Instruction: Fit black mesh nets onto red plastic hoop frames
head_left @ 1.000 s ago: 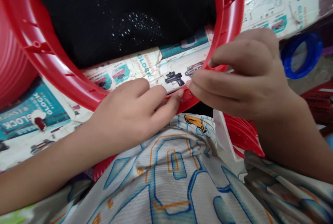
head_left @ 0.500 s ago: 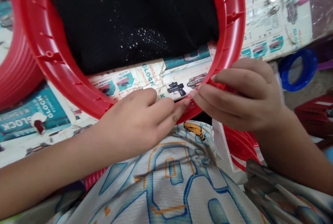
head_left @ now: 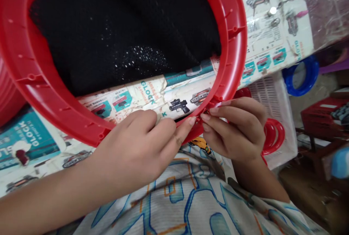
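Both hands have closed in: left hand (head_left: 141, 144) presses the red ring (head_left: 234, 46), right hand (head_left: 237, 129) now pinches its lower edge tighter.

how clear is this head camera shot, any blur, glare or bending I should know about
Head view: soft, even light with no hard shadows; the left hand, right hand and red plastic ring are fairly sharp. Head view: the black mesh shows small bright glints. Head view: the blue ring and far right edge are softer, and the red ring's curve looks stretched by the wide lens.
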`<control>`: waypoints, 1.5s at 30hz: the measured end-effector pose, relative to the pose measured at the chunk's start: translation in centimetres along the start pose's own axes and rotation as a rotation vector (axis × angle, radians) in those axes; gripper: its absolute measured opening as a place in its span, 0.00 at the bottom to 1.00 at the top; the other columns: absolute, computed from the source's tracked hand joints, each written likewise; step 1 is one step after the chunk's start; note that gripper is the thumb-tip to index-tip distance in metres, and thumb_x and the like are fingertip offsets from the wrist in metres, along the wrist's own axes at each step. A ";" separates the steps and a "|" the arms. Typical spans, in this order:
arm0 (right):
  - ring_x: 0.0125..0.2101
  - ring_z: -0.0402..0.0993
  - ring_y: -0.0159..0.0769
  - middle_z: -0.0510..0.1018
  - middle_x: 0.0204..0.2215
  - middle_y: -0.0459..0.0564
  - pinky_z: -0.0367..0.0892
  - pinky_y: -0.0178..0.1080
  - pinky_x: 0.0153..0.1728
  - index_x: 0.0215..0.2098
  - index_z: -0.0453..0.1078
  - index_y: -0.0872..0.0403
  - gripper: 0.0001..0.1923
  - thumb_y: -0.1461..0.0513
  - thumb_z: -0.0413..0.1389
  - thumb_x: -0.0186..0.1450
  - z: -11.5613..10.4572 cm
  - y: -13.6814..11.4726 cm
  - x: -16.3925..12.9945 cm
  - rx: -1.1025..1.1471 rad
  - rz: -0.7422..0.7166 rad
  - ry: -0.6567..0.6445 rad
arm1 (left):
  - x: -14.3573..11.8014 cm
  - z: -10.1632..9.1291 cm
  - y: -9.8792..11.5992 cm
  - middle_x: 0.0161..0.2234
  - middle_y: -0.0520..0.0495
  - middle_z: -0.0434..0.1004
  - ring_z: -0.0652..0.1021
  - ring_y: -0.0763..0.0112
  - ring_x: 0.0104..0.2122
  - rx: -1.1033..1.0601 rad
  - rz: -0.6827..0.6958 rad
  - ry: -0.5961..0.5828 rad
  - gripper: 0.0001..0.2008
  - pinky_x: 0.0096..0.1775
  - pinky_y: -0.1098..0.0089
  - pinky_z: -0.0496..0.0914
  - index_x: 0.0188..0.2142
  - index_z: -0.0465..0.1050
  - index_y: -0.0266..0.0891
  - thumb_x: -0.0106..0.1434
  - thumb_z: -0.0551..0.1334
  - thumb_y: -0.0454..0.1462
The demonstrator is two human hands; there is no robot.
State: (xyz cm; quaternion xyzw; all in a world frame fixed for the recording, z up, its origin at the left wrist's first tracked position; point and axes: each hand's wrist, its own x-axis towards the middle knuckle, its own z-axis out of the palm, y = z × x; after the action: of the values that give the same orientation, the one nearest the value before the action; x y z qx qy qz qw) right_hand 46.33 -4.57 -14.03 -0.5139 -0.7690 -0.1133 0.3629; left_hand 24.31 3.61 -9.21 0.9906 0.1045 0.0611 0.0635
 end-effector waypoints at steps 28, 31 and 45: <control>0.35 0.75 0.39 0.82 0.31 0.47 0.68 0.45 0.34 0.36 0.74 0.54 0.08 0.68 0.66 0.60 -1.3 -3.1 1.8 0.032 0.125 -0.212 | 0.0 0.6 -0.8 0.22 0.44 0.73 0.74 0.59 0.23 -0.074 -0.140 0.157 0.08 0.23 0.61 0.66 0.28 0.76 0.34 0.64 0.61 0.29; 0.31 0.74 0.37 0.80 0.28 0.45 0.68 0.44 0.33 0.30 0.70 0.51 0.09 0.67 0.66 0.60 -0.8 -3.6 2.3 0.051 0.270 -0.182 | 0.3 0.8 -0.8 0.20 0.46 0.71 0.74 0.60 0.22 -0.049 -0.184 0.141 0.10 0.23 0.62 0.65 0.25 0.74 0.36 0.64 0.61 0.31; 0.35 0.70 0.39 0.77 0.27 0.45 0.65 0.45 0.36 0.28 0.70 0.51 0.08 0.65 0.64 0.63 -1.9 -5.9 3.2 -0.046 0.349 -0.362 | 0.6 0.2 -0.4 0.18 0.47 0.72 0.75 0.61 0.19 -0.023 -0.288 0.115 0.15 0.21 0.64 0.63 0.21 0.70 0.41 0.64 0.57 0.34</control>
State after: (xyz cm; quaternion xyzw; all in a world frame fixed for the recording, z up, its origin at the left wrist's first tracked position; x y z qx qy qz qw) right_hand 41.39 -5.95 -9.38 -0.6590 -0.7182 0.0275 0.2216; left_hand 24.83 4.09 -9.39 0.9594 0.2484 0.1091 0.0766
